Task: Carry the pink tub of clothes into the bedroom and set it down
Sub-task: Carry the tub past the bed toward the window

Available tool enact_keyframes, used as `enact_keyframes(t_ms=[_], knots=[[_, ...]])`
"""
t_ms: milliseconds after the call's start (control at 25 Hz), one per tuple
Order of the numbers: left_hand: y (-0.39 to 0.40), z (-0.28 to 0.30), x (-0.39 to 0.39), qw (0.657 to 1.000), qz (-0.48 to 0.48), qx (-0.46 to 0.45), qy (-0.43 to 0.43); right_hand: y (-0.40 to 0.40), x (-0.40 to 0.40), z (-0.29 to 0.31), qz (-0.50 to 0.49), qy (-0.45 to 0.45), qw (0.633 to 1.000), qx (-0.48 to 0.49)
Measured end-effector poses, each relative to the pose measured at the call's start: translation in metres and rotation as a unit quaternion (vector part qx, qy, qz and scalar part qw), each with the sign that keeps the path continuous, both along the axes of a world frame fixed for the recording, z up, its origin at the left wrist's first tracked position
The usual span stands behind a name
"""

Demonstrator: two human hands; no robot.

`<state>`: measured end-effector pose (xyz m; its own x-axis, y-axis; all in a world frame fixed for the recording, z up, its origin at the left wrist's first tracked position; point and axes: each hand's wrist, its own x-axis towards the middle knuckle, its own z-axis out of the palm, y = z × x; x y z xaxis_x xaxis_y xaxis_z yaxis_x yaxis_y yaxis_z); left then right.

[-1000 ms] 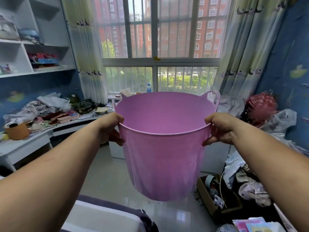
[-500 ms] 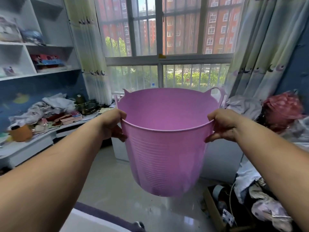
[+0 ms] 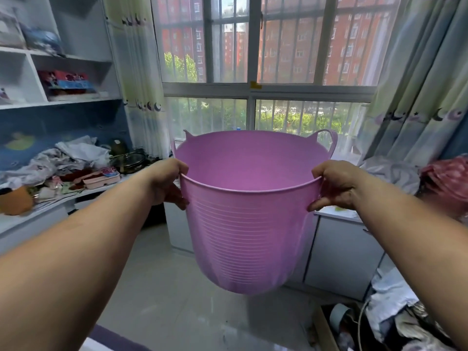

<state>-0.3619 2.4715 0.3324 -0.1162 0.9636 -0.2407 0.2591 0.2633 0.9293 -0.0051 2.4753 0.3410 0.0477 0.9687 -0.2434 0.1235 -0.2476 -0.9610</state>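
Observation:
The pink tub hangs in the air at arm's length in front of me, well above the tiled floor. It is round, ribbed on the outside, with two loop handles on its far rim. My left hand grips the near rim on the left side. My right hand grips the near rim on the right. The inside wall that I can see is bare pink; the bottom of the tub is hidden, and no clothes show.
A barred window with curtains fills the far wall. A cluttered white desk and shelves run along the left. A white cabinet stands below the window. Clothes and a cardboard box pile up at the right. Bare floor lies under the tub.
The tub has risen a little and come closer to the window as I walked forward. Both hands keep the same hold on the rim.

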Motion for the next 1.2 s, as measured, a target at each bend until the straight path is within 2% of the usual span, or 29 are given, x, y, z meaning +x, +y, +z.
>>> enact_keyframes(t_ms=[320,640,1200], knots=[[0.059,0.009,-0.054,0.999,0.032,0.018,-0.014,0.081,-0.053,0.008,0.022,0.007,1.000,0.013],[0.083,0.010,-0.085,0.996,0.087,0.022,-0.012,0.150,-0.093,0.004,0.093,0.009,0.996,0.008],[0.150,-0.015,-0.055,0.969,0.248,-0.012,-0.008,0.314,-0.100,-0.019,0.251,0.011,0.968,-0.014]])
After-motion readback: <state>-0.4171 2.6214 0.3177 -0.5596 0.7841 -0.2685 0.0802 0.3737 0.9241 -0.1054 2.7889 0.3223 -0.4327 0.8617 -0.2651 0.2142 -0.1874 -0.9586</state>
